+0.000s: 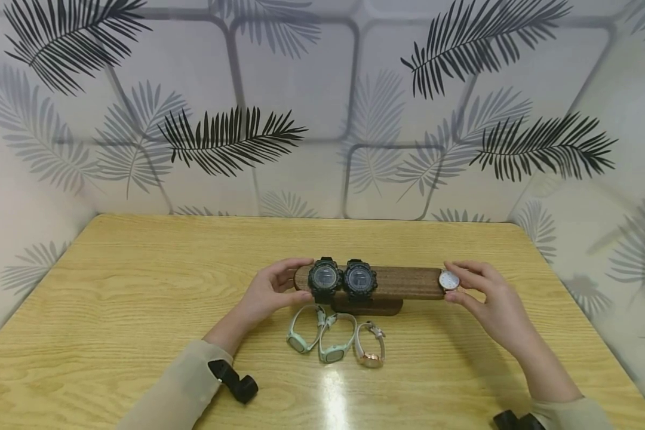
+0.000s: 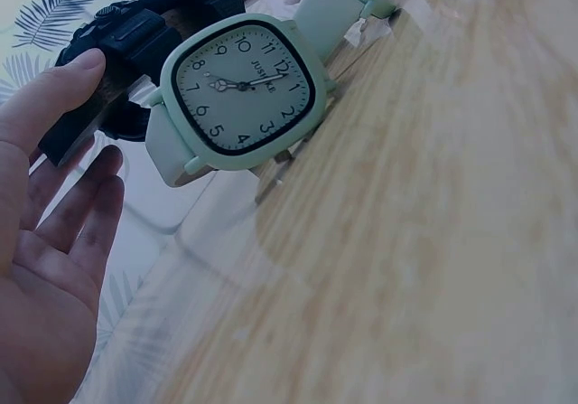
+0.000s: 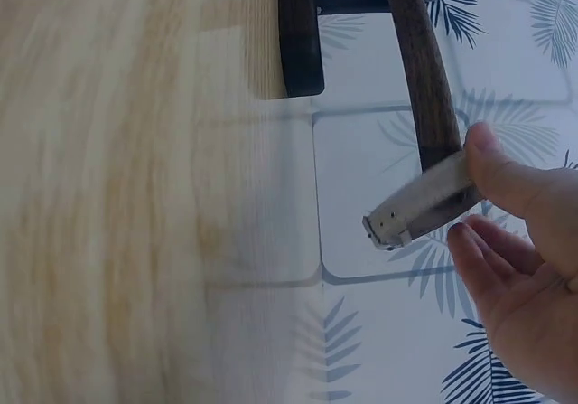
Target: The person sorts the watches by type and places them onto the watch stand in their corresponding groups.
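A wooden watch stand (image 1: 408,282) with a horizontal bar stands on the table. My left hand (image 1: 269,292) holds the bar's left end between thumb and fingers, close beside a black digital watch (image 1: 325,277). A second black watch (image 1: 359,279) sits against it on the bar. At the right end, my right hand (image 1: 493,301) pinches a small white-dialled watch (image 1: 448,280) between thumb and fingers. Its pale strap (image 3: 420,203) wraps around the bar end in the right wrist view, with the buckle hanging below.
In front of the stand lie two mint-green watches (image 1: 334,355) with closed straps and a rose-gold watch (image 1: 372,361) with a pale strap. The wooden table (image 1: 140,310) meets a leaf-patterned backdrop (image 1: 301,83) behind the stand.
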`<state>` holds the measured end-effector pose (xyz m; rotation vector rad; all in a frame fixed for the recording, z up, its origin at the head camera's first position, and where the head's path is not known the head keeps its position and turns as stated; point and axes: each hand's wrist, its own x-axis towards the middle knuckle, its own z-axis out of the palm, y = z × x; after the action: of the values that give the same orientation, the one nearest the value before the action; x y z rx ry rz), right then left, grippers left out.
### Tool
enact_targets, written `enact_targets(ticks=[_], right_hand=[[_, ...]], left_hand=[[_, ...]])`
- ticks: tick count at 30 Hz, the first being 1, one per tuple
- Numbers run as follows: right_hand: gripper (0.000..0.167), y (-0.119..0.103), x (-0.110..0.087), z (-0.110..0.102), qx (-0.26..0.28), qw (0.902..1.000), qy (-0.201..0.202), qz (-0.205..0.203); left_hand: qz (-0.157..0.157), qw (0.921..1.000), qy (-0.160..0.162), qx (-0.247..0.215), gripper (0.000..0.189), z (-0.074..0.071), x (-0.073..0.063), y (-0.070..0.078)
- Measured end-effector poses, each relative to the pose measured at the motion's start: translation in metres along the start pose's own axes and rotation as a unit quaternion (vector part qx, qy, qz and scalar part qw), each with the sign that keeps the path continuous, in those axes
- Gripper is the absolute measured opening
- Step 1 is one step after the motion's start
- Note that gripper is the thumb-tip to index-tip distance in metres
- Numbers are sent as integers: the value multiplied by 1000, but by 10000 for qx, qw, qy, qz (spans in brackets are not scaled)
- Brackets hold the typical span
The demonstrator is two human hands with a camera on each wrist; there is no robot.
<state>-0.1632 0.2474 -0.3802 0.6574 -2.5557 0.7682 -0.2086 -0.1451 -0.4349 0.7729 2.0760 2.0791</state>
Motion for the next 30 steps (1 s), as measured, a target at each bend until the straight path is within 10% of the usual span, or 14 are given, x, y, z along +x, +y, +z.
enact_targets(ticks=[30], right_hand=[[67, -2, 5, 6, -659, 9954, 66, -695]], left_hand=[[-10, 10000, -24, 33, 58, -2, -1, 1]])
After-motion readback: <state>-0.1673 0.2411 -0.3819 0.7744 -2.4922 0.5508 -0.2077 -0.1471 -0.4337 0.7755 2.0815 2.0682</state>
